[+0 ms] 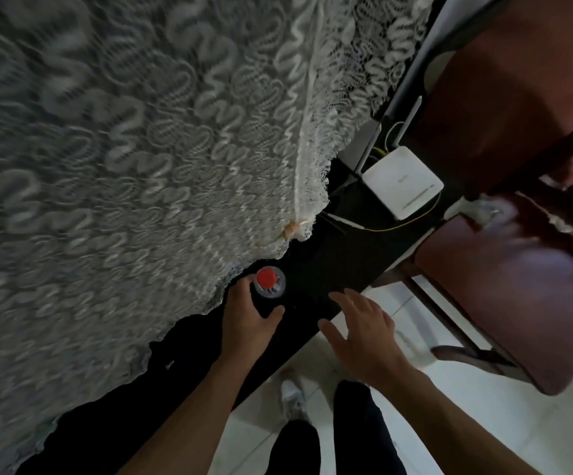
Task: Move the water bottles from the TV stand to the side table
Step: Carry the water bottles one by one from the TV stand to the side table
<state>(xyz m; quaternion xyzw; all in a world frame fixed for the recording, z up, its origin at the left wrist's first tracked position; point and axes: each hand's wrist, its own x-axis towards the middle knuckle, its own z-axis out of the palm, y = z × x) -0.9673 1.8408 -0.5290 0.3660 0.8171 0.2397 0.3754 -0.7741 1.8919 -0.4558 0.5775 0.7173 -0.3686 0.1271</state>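
Note:
A clear water bottle with a red cap (268, 280) stands on the black TV stand (333, 269), seen from above at the edge of a white lace cloth. My left hand (251, 317) curls around the bottle's body, thumb on the right side and fingers on the left. My right hand (360, 329) hovers over the stand's front edge to the right of the bottle, fingers spread and holding nothing.
The lace cloth (124, 166) covers most of the stand. A white router (400, 181) with antennas and cables sits at the stand's right end. A dark red-brown chair (504, 286) stands to the right on the white tiled floor (483, 426).

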